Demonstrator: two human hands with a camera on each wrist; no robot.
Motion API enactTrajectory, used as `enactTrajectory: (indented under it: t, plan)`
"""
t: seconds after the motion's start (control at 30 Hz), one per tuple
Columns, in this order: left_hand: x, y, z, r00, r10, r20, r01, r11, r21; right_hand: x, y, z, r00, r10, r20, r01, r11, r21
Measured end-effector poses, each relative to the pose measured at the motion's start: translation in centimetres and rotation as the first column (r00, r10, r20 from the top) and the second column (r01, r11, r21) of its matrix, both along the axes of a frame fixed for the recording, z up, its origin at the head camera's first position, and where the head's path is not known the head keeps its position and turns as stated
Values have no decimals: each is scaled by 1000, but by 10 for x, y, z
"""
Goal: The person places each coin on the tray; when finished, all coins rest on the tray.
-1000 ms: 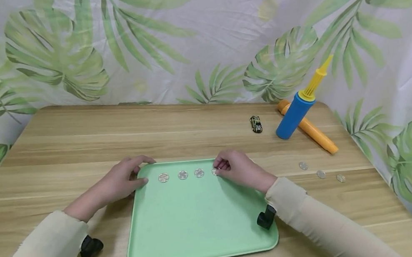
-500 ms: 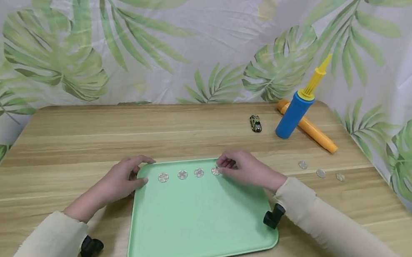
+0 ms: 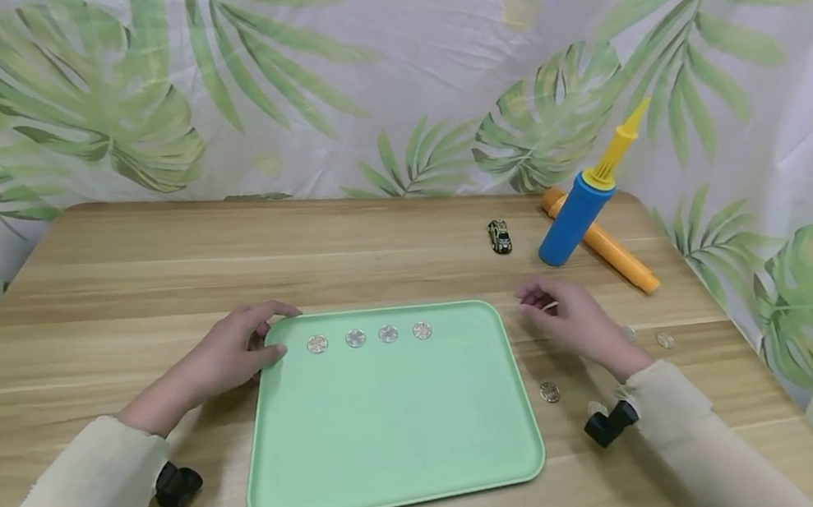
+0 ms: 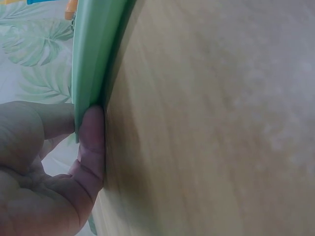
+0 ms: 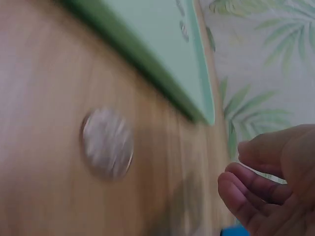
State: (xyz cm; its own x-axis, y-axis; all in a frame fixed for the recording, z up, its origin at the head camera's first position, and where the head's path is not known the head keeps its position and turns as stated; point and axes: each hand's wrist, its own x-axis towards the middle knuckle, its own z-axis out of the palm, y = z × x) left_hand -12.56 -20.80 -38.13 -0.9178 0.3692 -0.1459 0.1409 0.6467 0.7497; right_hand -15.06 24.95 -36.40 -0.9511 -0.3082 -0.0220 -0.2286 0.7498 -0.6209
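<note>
A light green tray (image 3: 387,421) lies on the wooden table, bearing several silver coins (image 3: 388,334) in a row near its far edge. At the tray's far left corner my left hand (image 3: 220,360) grips the rim. The left wrist view shows thumb and fingers pinching the tray wall (image 4: 91,59) from both sides. My right hand (image 3: 581,322) hovers to the right of the tray, fingers loosely curled around nothing. Below it on the wood lies a loose coin (image 3: 550,391), which appears blurred in the right wrist view. Another coin (image 3: 597,408) is partly covered by the wrist camera.
Farther right on the table are a coin (image 3: 664,339) and a second one (image 3: 629,332) half hidden by the right wrist. Toward the back stand a toy car (image 3: 500,237) and a blue and yellow pump (image 3: 577,215) beside an orange tube (image 3: 618,256). Leaf-patterned cloth (image 3: 423,62) hangs behind.
My right hand has left the last coin in the row and moved right, off the tray, uncovering loose coins on the table. The left hand stays at the tray's corner.
</note>
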Motion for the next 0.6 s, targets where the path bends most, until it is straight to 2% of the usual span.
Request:
enactTrajectory:
  t: [0.2,0.37,0.47,0.6]
  plan:
    - [-1,0,1,1000,-3,1,3,1000,-9,9,38,-6,991,-81,-104,91,992,92]
    - [-2,1,3,1000,-10,-4,10,1000,-28,12,64,-9,979,-136,-151,162,970,179]
    - [-2,1,2,1000,-9,-16,8,999,-37,12,72,-13,977,-139,-160,170,965,201]
    - [0,1,0,999,-1,-36,-1,998,-56,11,75,-16,984,-116,-136,142,971,193]
